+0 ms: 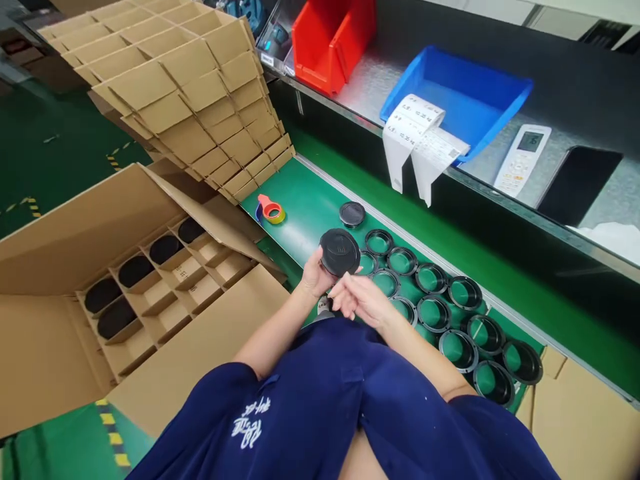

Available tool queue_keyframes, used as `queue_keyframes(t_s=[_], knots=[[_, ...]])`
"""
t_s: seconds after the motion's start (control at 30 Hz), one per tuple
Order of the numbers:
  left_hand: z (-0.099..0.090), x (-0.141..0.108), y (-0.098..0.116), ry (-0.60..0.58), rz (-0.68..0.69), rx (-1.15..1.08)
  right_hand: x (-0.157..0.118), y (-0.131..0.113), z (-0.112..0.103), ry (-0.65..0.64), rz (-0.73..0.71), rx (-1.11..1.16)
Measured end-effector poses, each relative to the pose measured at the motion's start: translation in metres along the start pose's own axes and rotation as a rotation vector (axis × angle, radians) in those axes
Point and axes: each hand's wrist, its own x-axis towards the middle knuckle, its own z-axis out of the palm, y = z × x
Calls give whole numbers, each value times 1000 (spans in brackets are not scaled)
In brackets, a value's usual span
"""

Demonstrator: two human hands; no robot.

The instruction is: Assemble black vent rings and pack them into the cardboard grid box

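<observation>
A round black lidded part [340, 253] is gripped at its lower left edge by my left hand [315, 275], above the green work surface [300, 193]. My right hand [357, 298] is just below the part, its fingers bent together; whether anything small is between them is hidden. Behind the part lies a black disc [352, 214]. To the right, several open black rings [433, 313] stand in rows. On the left, a cardboard box [200, 347] with dividers holds several black round parts [136, 271] in some of its compartments.
Stacked cardboard dividers [195, 80] rise at the back left. Tape rolls [273, 212] lie near them. A shelf [370, 77] above carries a red bin [330, 47], a blue tray [465, 100] with printed labels [413, 127], a remote [523, 159] and a phone [580, 183].
</observation>
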Motion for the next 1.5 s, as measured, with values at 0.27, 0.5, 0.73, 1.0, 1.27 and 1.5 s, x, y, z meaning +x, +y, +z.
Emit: queue_keyframes(t_s=[0.27,0.5,0.73,1.0,1.27,1.5], knots=[[4,-15,18,-146,-222,-41,17,-35,-33,545,-556,-1208],[14,-10,20,-178,-213,11,23,-24,-36,498,-526,-1082],[17,0,19,-216,-259,6,15,-29,-45,532,-600,-826],[10,10,19,-147,-324,-37,24,-14,-53,559,-543,-851],[-29,15,9,86,-357,-26,38,32,-46,178,-359,-1416],[-69,17,4,222,-457,40,87,57,-52,59,-116,-1284]])
